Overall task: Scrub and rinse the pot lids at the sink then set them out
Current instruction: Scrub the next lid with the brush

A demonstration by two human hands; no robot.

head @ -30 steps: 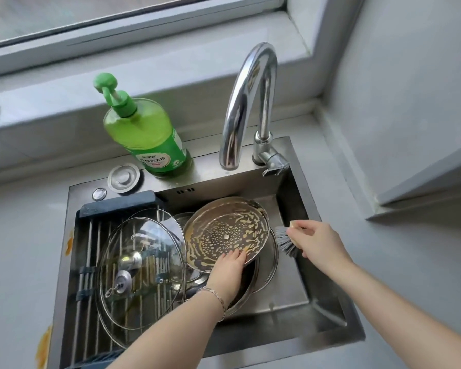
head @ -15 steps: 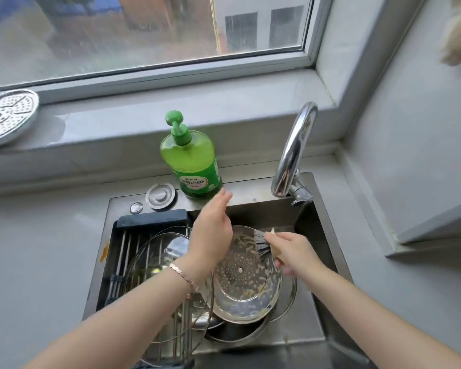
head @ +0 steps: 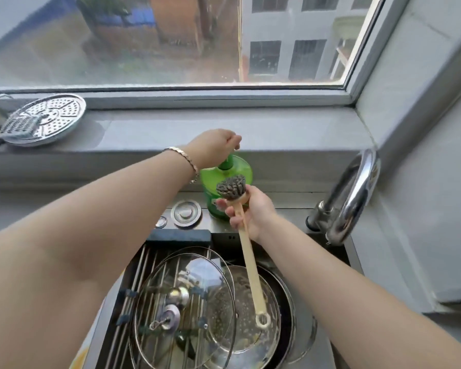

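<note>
My left hand (head: pixel 214 147) sits on top of the pump of the green soap bottle (head: pixel 224 179), fingers curled over the pump head. My right hand (head: pixel 250 211) grips the wooden handle of a dish brush (head: pixel 230 188), whose dark bristles point up under the pump spout. Down in the sink, a perforated metal lid (head: pixel 245 310) smeared with brown residue lies in a dark pot. Glass lids (head: pixel 176 302) with metal knobs rest on the drying rack to its left.
The chrome faucet (head: pixel 354 193) arches at the right of the sink. A clean perforated metal plate (head: pixel 45 118) with a grater on it lies on the window sill at the far left. A round drain knob (head: pixel 186 213) sits behind the rack (head: pixel 133 275).
My left hand has left the metal lid and risen onto the soap pump. My right hand has lifted the brush off the lid and turned its bristles up beside the bottle. The view tilted upward.
</note>
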